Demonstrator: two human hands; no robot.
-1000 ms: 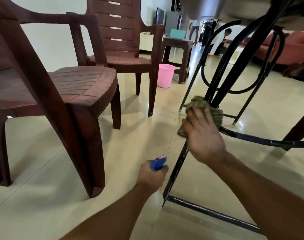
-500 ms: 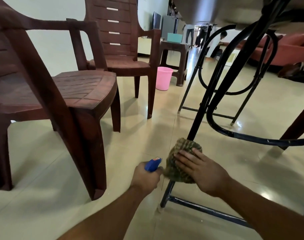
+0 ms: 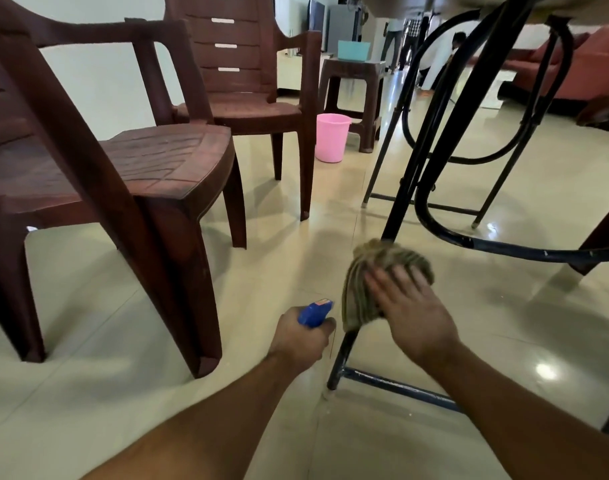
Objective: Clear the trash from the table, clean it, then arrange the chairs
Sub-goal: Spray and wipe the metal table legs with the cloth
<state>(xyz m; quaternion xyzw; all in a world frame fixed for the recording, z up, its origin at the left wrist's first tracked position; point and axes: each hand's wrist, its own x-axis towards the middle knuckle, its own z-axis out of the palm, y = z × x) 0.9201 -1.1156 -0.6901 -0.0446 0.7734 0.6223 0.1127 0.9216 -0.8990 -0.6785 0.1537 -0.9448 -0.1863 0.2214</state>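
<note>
My right hand (image 3: 412, 308) presses the cloth (image 3: 363, 289), fingers flat, against the tabletop's black leg (image 3: 419, 161). My left hand (image 3: 301, 337) grips the blue spray bottle (image 3: 315, 311). Two brown chairs (image 3: 140, 161) (image 3: 247, 109) stand left, with open floor (image 3: 289, 244) between them and the leg.

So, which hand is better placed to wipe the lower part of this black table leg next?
The right hand. It presses the cloth against the table leg, just above its lower part. The left hand grips the spray bottle.
</note>
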